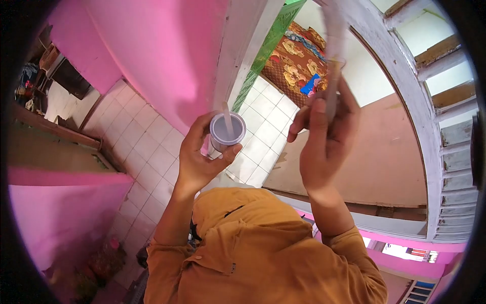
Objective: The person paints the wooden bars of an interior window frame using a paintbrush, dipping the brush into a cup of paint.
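My left hand [195,154] is wrapped round a small pale cup [212,136], tilted so that its open mouth faces me. A light, narrow stick [227,119] stands in the cup and leans on its rim; greyish content shows inside. Raised on the right, my right hand [326,139] grips the handle of what looks like a paintbrush [332,86]. Its far end is smeared by motion and overlaps the whitish wooden frame [364,30]; whether the two touch I cannot tell.
A pink wall [167,50] and a green-edged door frame [276,45] stand ahead. Beyond lies a brown flowered cloth [291,58] on white floor tiles [268,121]. A brownish panel [369,152] and a slatted frame [453,96] are on the right. Plants [104,263] stand low left.
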Tool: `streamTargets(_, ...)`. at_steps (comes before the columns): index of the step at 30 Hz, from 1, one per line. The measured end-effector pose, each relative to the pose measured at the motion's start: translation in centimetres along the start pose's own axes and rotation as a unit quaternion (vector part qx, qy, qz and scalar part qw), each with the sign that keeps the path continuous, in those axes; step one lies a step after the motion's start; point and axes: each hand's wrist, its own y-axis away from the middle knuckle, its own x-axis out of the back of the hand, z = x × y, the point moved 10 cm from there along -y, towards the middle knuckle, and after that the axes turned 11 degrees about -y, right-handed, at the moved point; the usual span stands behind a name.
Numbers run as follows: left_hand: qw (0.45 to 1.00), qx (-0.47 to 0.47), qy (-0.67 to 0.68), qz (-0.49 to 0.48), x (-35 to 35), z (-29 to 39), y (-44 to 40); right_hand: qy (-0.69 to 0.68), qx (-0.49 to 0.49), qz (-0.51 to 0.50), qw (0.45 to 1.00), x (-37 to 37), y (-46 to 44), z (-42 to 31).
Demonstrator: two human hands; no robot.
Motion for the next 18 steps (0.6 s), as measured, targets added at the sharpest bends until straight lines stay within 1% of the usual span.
streamTargets(2, 0.999, 0.024, -0.021, 0.003, 0.3, -0.1, 0.1, -0.009, -0.051, -0.051, 0.997, -1.4, -0.2, 1.3)
streamTargets(3, 0.999, 0.025, -0.022, 0.003, 0.4, 0.1, 0.2, 0.017, -0.03, -0.07, 0.997, -2.1, -1.0, 1.6)
streamTargets(4, 0.999, 0.026, -0.028, 0.004, 0.7, 0.2, 0.3, 0.015, -0.03, -0.07, 0.997, -2.5, -1.9, 2.1)
streamTargets(5, 0.999, 0.028, -0.034, 0.005, 0.9, 0.2, 0.3, 0.044, 0.009, -0.088, 0.995, -3.2, -2.6, 1.9)
streamTargets(8, 0.999, 0.037, -0.024, 0.02, 1.5, 0.1, 0.6, 0.122, 0.068, -0.107, 0.984, -4.3, -3.8, 2.5)
streamTargets(11, 0.998, 0.047, -0.02, 0.028, 2.0, 0.3, 0.8, 0.17, -0.012, -0.117, 0.978, -4.4, -3.1, 5.5)
streamTargets(12, 0.998, 0.047, -0.022, 0.03, 2.2, 0.5, 0.7, 0.168, -0.011, -0.119, 0.979, -4.3, -2.6, 5.0)
streamTargets(14, 0.998, 0.049, -0.016, 0.029, 2.5, 0.7, 0.8, 0.159, -0.162, -0.144, 0.963, -4.1, -0.7, 7.0)
streamTargets(15, 0.998, 0.052, -0.017, 0.028, 2.7, 0.7, 0.9, 0.154, -0.145, -0.139, 0.967, -3.8, -0.3, 6.8)
streamTargets(16, 0.998, 0.057, -0.019, 0.025, 2.8, 0.7, 1.0, 0.154, -0.149, -0.138, 0.967, -3.4, 0.0, 6.7)
streamTargets(18, 0.998, 0.065, -0.019, 0.02, 2.8, 0.6, 1.0, 0.128, -0.096, -0.099, 0.982, -2.6, -0.5, 4.7)
